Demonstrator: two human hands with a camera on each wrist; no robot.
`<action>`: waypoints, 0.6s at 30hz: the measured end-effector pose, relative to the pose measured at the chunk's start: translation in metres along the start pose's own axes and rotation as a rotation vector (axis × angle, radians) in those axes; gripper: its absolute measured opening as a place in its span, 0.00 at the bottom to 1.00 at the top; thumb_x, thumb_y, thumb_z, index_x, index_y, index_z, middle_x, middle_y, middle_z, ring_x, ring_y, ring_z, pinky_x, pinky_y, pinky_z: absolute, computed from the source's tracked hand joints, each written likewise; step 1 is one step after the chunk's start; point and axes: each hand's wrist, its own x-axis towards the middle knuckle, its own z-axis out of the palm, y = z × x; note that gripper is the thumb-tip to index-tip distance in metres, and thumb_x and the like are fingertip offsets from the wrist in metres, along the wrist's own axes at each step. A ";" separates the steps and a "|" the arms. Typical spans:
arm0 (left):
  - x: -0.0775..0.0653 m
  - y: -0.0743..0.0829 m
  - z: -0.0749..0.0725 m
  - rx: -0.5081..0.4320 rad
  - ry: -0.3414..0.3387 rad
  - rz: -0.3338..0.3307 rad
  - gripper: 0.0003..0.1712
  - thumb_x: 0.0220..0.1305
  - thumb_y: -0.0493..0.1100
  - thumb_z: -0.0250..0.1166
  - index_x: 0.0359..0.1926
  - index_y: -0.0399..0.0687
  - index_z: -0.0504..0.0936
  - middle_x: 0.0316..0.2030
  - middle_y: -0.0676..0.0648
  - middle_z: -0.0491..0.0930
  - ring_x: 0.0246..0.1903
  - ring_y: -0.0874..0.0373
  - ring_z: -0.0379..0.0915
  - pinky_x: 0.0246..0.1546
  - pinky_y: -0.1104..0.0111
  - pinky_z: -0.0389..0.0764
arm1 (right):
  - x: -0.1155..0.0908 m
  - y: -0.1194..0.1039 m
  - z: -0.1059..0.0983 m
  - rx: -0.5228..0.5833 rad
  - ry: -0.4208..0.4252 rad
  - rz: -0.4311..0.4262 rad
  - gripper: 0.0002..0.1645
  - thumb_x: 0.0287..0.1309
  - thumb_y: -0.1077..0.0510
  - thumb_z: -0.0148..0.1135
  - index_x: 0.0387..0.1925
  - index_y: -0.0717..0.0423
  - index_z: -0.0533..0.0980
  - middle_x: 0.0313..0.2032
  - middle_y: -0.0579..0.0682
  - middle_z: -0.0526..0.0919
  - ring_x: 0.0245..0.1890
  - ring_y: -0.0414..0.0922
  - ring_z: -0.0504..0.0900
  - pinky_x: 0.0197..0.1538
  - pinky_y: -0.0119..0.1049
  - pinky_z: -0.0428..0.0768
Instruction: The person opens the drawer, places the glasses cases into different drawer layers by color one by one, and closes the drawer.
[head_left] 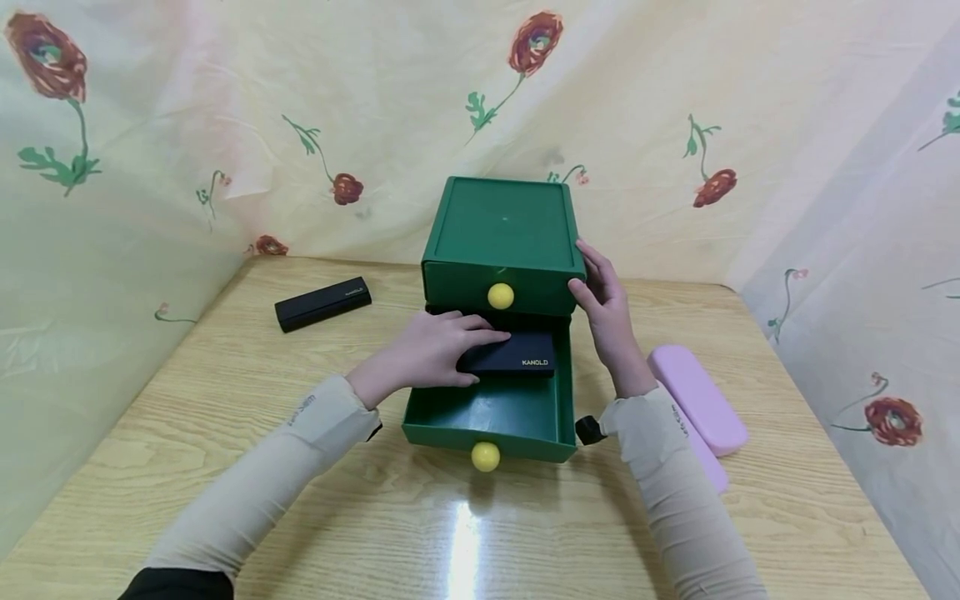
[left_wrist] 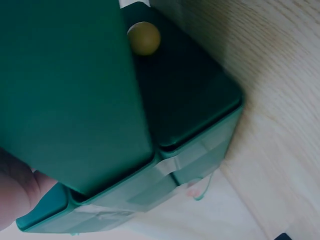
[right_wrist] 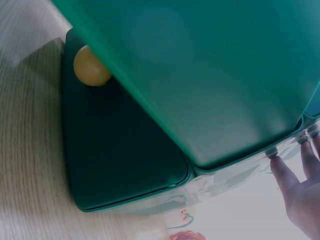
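A green drawer unit (head_left: 504, 225) with yellow knobs stands on the table, its middle drawer (head_left: 487, 417) pulled out. Inside that drawer lies a black oblong case (head_left: 506, 360) with gold KANOLD lettering. My left hand (head_left: 438, 350) holds the case's left end, thumb at its front side and fingers over the top. Part of this hand shows at the edge of the left wrist view. My right hand (head_left: 606, 312) rests against the unit's right side near the top, fingers extended. In the right wrist view its fingertips (right_wrist: 276, 162) touch the clear side wall.
Another black case (head_left: 322, 304) lies on the table left of the unit. To the right are two lilac cases (head_left: 699, 400), partly covered by my right forearm. Below the pulled-out drawer, a closed drawer (right_wrist: 120, 155) has a yellow knob. Flowered cloth (head_left: 375, 108) hangs behind.
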 end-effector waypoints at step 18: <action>0.006 0.000 0.015 -0.026 -0.059 -0.061 0.35 0.59 0.57 0.68 0.67 0.63 0.70 0.61 0.51 0.75 0.57 0.53 0.75 0.42 0.62 0.81 | 0.000 0.001 -0.001 0.001 -0.004 -0.002 0.30 0.70 0.56 0.50 0.72 0.40 0.60 0.73 0.49 0.59 0.72 0.49 0.60 0.73 0.59 0.57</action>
